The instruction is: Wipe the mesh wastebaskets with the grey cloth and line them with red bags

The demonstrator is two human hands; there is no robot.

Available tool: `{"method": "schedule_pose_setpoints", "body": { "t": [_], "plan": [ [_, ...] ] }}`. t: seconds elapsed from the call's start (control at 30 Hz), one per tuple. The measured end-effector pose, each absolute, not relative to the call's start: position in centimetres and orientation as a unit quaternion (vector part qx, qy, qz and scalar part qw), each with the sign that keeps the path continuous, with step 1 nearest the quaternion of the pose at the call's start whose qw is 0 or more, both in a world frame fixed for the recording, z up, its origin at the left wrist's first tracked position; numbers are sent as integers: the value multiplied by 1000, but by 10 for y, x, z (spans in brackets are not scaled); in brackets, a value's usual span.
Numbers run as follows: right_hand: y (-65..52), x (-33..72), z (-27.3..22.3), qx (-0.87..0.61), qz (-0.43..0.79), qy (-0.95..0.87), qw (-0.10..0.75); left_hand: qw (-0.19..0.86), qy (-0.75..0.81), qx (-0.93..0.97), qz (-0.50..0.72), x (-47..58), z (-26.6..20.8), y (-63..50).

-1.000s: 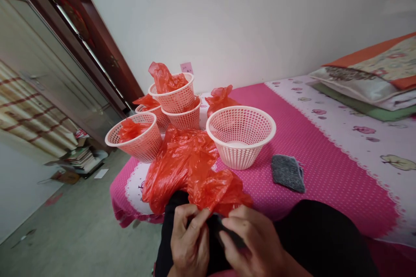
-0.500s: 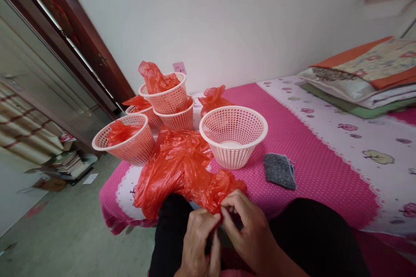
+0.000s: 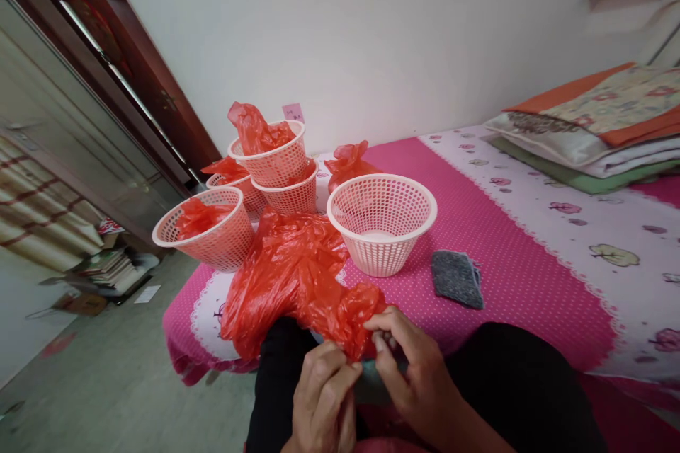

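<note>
A large crumpled red plastic bag (image 3: pixel 297 269) lies over the bed's front edge and reaches down to my knees. My left hand (image 3: pixel 325 393) is closed, thumb and fingers pinching the bag's gathered near end. Just right of it, my right hand (image 3: pixel 411 368) has its fingers curled, with the index fingertip against the bag's right edge; what lies between thumb and finger is small and partly hidden. Beyond the bag stands a pale pink perforated plastic basket (image 3: pixel 381 226), with nothing in it. A folded dark grey cloth (image 3: pixel 457 279) is on the bedspread to its right.
More baskets stand at left, one with red plastic inside (image 3: pixel 212 241), others behind and stacked (image 3: pixel 276 163). Another red bag (image 3: pixel 350 163) sits behind the near basket. Folded bedding (image 3: pixel 595 127) lies at far right. Books (image 3: pixel 109 269) rest on the floor at left.
My right hand has shifted slightly right, widening the gap between the hands. My left hand has dropped a little, its grip still on the bag. The baskets and cloth have not moved.
</note>
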State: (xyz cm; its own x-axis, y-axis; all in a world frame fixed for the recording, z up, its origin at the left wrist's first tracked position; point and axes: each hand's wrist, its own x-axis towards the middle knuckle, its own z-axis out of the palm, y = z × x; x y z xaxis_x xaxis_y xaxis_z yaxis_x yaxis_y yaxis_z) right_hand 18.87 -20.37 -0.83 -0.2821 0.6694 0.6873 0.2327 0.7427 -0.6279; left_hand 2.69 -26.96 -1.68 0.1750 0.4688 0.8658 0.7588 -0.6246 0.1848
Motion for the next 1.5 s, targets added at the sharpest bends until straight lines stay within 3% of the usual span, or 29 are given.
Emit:
{"method": "schedule_pose_setpoints", "body": {
  "t": [0.4, 0.53, 0.7, 0.9, 1.03, 1.1, 1.17, 1.3, 1.4, 1.5],
  "plan": [
    [-205, 190, -10, -314, 279, -784, 458, 158, -407, -750, -496, 23, -20, -271],
    [-206, 188, -9, -296, 249, -817, 428, 154, -406, -748, -501, 20, -22, -272],
    [-207, 186, -14, -307, 226, -788, 483, 102, -455, -712, -525, 20, -22, -272],
    [-209, 188, -12, -297, 286, -757, 506, -61, -531, -658, -530, 26, -17, -276],
    [-209, 191, -11, -284, 234, -785, 498, -28, -575, -608, -547, 20, -5, -272],
    [-209, 191, -11, -268, 190, -799, 503, -108, -606, -566, -548, 17, 2, -265],
    [-209, 191, -12, -257, 153, -805, 513, -272, -601, -504, -558, 16, 7, -258],
    [-207, 192, -15, -279, 164, -780, 536, -490, -499, -335, -631, 19, 8, -252],
    [-205, 195, -14, -295, 207, -766, 532, -536, -452, -272, -660, 21, 6, -254],
    [-206, 196, -10, -285, 174, -767, 548, -496, -483, -293, -659, 23, 3, -256]
  ]
}}
